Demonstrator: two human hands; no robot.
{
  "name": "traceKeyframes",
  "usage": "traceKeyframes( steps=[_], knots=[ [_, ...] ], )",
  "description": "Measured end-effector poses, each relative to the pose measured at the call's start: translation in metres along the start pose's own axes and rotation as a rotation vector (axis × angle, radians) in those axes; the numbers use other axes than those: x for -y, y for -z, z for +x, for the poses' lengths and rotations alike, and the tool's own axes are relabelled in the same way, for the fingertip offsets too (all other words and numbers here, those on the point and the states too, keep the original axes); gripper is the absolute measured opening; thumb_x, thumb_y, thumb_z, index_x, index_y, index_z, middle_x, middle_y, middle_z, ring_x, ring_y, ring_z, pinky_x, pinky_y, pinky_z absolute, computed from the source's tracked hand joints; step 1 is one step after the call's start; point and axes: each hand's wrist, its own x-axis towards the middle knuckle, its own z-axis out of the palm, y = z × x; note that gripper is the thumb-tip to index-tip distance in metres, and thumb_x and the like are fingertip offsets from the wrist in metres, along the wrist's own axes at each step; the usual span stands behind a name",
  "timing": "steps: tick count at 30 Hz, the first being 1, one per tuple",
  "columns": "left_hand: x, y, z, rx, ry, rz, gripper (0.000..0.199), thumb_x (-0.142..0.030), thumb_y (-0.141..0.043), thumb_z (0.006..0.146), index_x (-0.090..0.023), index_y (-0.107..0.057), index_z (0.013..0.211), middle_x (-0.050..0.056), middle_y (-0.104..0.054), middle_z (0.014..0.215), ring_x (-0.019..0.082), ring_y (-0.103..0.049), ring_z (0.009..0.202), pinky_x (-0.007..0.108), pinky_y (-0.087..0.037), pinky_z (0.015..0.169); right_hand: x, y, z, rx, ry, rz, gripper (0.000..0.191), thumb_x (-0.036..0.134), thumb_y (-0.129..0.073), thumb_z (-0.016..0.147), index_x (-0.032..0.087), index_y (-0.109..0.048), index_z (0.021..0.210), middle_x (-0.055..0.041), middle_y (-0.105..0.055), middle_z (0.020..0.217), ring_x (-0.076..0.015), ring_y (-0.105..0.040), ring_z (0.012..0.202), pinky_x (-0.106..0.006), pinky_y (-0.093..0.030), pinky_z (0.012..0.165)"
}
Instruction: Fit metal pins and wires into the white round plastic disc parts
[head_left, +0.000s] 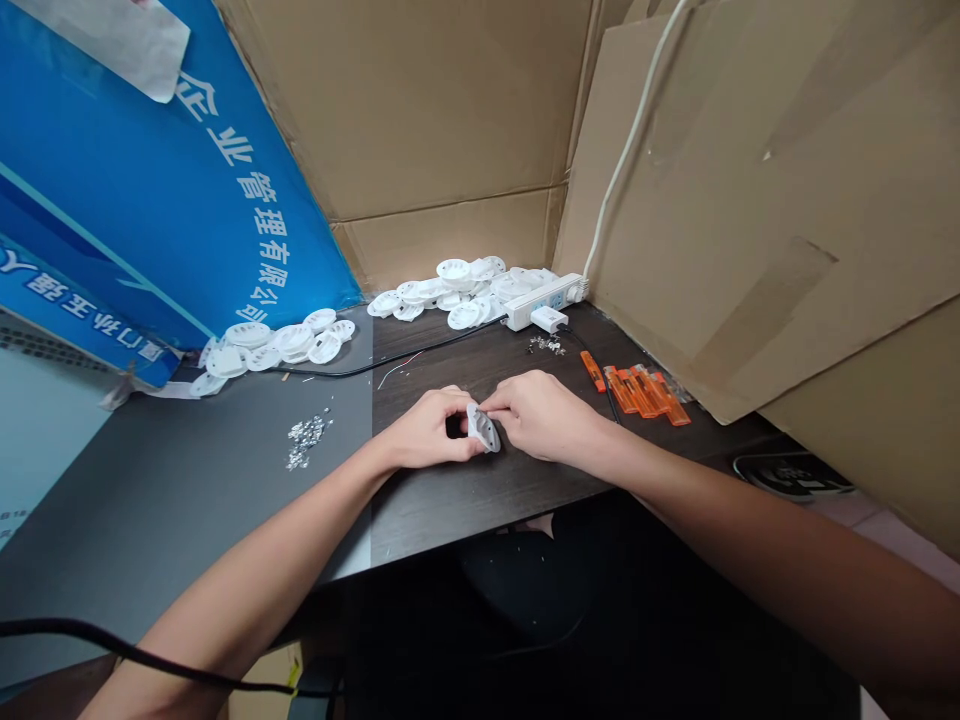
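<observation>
Near the front of the table, my left hand (433,430) grips a white oval plastic piece (484,428) by its edge, thumb below and fingers above. The piece is tilted up, and its recessed, holed face is turned toward my right hand. My right hand (541,415) is closed, with its thumb and index finger pinched together at the upper edge of the piece. Whatever may be between those fingertips is too small to tell. On the grey mat to the left lies a small heap of shiny metal bits (306,438).
Similar white pieces form one pile (465,290) at the back and another (281,343) at the left. A power strip (546,300) with a white adapter (549,319), more small metal parts (546,345) and orange packets (641,392) lie at right. A black cable (405,355) crosses the table.
</observation>
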Motion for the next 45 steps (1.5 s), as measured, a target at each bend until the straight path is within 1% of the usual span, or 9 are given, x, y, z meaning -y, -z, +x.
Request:
traceKeyframes(
  steps=[9, 13, 15, 17, 20, 29, 35, 41, 45],
  knots=[
    [-0.002, -0.003, 0.003, -0.027, 0.066, -0.004, 0.024, -0.035, -0.067, 0.077, -0.012, -0.062, 0.072, 0.003, -0.062, 0.076, 0.013, -0.053, 0.082, 0.025, -0.040, 0.082, 0.021, -0.004, -0.003, 0.020, -0.077, -0.276, 0.023, 0.016, -0.057, 0.091, 0.016, -0.079, 0.096, -0.0139, -0.074, 0.098, -0.0247, -0.068, 0.083, -0.032, -0.037, 0.062],
    [0.000, -0.005, 0.001, -0.079, 0.067, -0.062, 0.032, -0.043, -0.071, 0.081, -0.011, -0.069, 0.085, 0.004, -0.066, 0.087, 0.014, -0.056, 0.086, 0.024, -0.041, 0.083, -0.005, 0.013, -0.004, 0.010, 0.008, -0.008, 0.023, 0.021, -0.057, 0.096, 0.021, -0.080, 0.099, -0.0067, -0.077, 0.102, -0.0212, -0.070, 0.095, -0.030, -0.048, 0.083],
    [0.002, -0.005, 0.001, -0.127, 0.059, -0.169, 0.038, -0.045, -0.074, 0.081, -0.011, -0.071, 0.096, 0.006, -0.067, 0.097, 0.014, -0.058, 0.089, 0.024, -0.043, 0.084, -0.027, 0.027, -0.005, -0.122, -0.001, 0.052, 0.024, 0.027, -0.055, 0.100, 0.023, -0.078, 0.107, -0.0034, -0.077, 0.113, -0.0205, -0.069, 0.105, -0.032, -0.047, 0.093],
    [0.004, -0.004, 0.001, -0.156, 0.049, -0.274, 0.044, -0.045, -0.077, 0.080, -0.010, -0.070, 0.106, 0.008, -0.067, 0.104, 0.014, -0.059, 0.092, 0.024, -0.045, 0.085, -0.046, 0.038, -0.005, -0.250, -0.159, -0.055, 0.029, 0.033, -0.050, 0.104, 0.021, -0.074, 0.112, -0.0066, -0.075, 0.115, -0.0236, -0.068, 0.104, -0.035, -0.048, 0.088],
    [0.004, -0.003, 0.002, -0.156, 0.040, -0.312, 0.050, -0.044, -0.080, 0.080, -0.010, -0.069, 0.115, 0.009, -0.065, 0.110, 0.015, -0.059, 0.097, 0.024, -0.045, 0.088, -0.062, 0.043, 0.003, -0.231, -0.339, -0.327, 0.028, 0.035, -0.057, 0.099, 0.020, -0.073, 0.116, -0.0117, -0.074, 0.116, -0.0307, -0.068, 0.100, -0.039, -0.046, 0.074],
    [0.002, -0.002, -0.001, -0.135, 0.040, -0.241, 0.052, -0.046, -0.081, 0.079, -0.012, -0.070, 0.117, 0.009, -0.066, 0.112, 0.016, -0.060, 0.100, 0.025, -0.045, 0.090, -0.068, 0.022, 0.038, -0.148, -0.263, -0.567, 0.031, 0.023, -0.050, 0.100, 0.016, -0.077, 0.113, -0.0162, -0.071, 0.118, -0.0284, -0.069, 0.097, -0.037, -0.046, 0.073],
    [0.004, -0.003, 0.000, -0.147, 0.046, -0.276, 0.053, -0.045, -0.082, 0.079, -0.012, -0.070, 0.119, 0.009, -0.068, 0.115, 0.017, -0.061, 0.104, 0.027, -0.047, 0.092, -0.071, 0.022, 0.034, -0.229, -0.254, -0.478, 0.029, 0.025, -0.048, 0.098, 0.018, -0.072, 0.113, -0.0120, -0.071, 0.119, -0.0241, -0.068, 0.090, -0.034, -0.043, 0.070],
    [0.004, -0.005, -0.001, -0.154, 0.047, -0.344, 0.052, -0.042, -0.081, 0.081, -0.012, -0.069, 0.121, 0.010, -0.067, 0.120, 0.017, -0.062, 0.107, 0.028, -0.047, 0.098, -0.054, 0.022, 0.017, -0.405, -0.105, 0.088, 0.018, 0.025, -0.058, 0.083, 0.016, -0.071, 0.092, -0.0003, -0.061, 0.066, -0.0135, -0.048, 0.056, -0.029, -0.036, 0.060],
    [0.001, -0.003, -0.003, -0.104, 0.009, -0.360, 0.050, -0.043, -0.080, 0.081, -0.010, -0.069, 0.118, 0.010, -0.069, 0.115, 0.018, -0.063, 0.104, 0.029, -0.049, 0.098, -0.032, 0.014, 0.008, -0.417, 0.027, 0.226, 0.012, 0.026, -0.059, 0.073, 0.017, -0.066, 0.078, 0.0039, -0.050, 0.054, -0.0111, -0.040, 0.051, -0.027, -0.032, 0.056]
  ],
)
